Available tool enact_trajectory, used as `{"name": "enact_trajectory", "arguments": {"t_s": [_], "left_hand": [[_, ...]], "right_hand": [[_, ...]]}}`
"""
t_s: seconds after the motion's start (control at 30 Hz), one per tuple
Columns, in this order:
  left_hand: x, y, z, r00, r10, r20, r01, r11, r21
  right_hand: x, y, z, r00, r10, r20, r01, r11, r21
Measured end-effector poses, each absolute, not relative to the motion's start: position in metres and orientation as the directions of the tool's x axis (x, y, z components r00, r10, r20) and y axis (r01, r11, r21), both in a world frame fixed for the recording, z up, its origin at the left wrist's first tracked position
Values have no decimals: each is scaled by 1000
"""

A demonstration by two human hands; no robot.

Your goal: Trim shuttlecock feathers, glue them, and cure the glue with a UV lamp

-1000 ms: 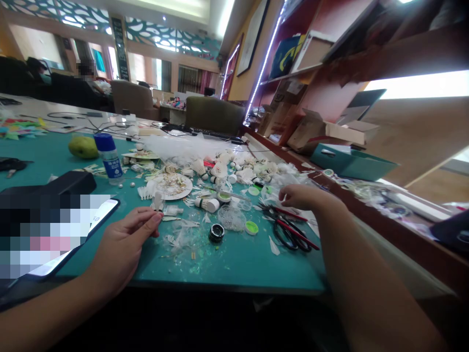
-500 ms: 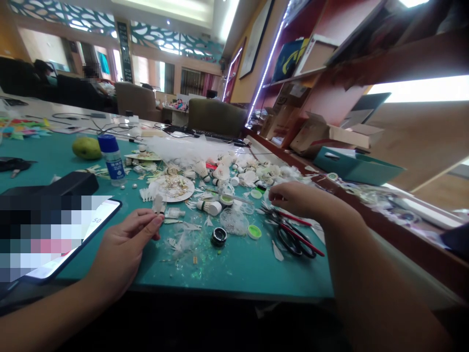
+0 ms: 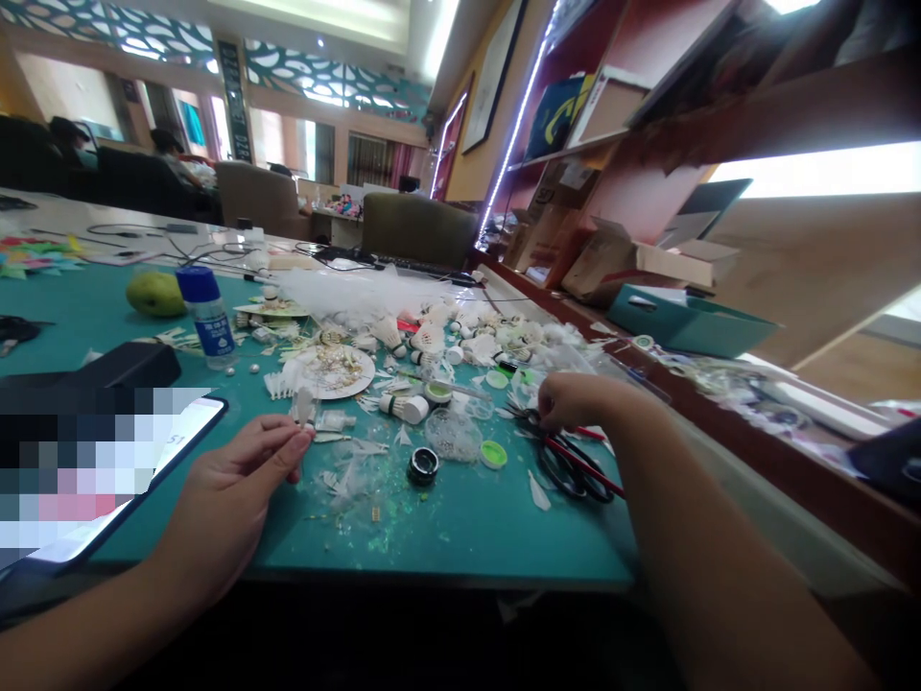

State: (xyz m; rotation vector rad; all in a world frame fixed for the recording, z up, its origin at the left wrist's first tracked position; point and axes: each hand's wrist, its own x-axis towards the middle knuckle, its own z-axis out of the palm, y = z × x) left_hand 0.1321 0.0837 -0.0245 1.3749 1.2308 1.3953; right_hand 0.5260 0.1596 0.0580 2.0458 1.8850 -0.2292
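Observation:
My left hand [image 3: 248, 475] pinches a small white feather [image 3: 303, 405] upright between thumb and fingers; a dark band shows near its lower end. On the right, my right hand [image 3: 572, 401] reaches down with fingers curled together over the black-handled scissors [image 3: 572, 472] and a red-handled tool [image 3: 597, 472] lying across them. What those fingertips grip is hidden. Between the hands lie a shuttlecock [image 3: 407, 408], an open black jar [image 3: 422, 466], a clear dish of tiny beads [image 3: 453, 437] and a green lid [image 3: 493, 454].
A white plate [image 3: 338, 372] holds gold-coloured bits. Behind it are many shuttlecocks [image 3: 428, 336] and loose feathers. To the left stand a blue-capped glue bottle [image 3: 208, 317], a green fruit [image 3: 154, 294] and a phone [image 3: 191, 437]. People sit in the background.
My right hand has lowered onto the scissors and red-handled tool, its fingers closing together. My left hand still pinches the feather. The whole view has shifted slightly.

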Motion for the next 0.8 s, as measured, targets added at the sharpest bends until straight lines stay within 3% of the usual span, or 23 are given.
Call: {"name": "enact_trajectory", "arguments": {"t_s": [0.27,0.57,0.8], "left_hand": [[133,80,-20,-88,984,157,6,-157,988],[133,80,-22,-82,983,164,-4,-165,986],[130,84,-30,-78,982,173,-3,-174,985]], "right_hand": [[536,163,63,148,944,-295,979,-97,179],[546,167,48,156,907,-391,976,-81,200],[539,165,49,121,953,-279,958,-39,283]]}}
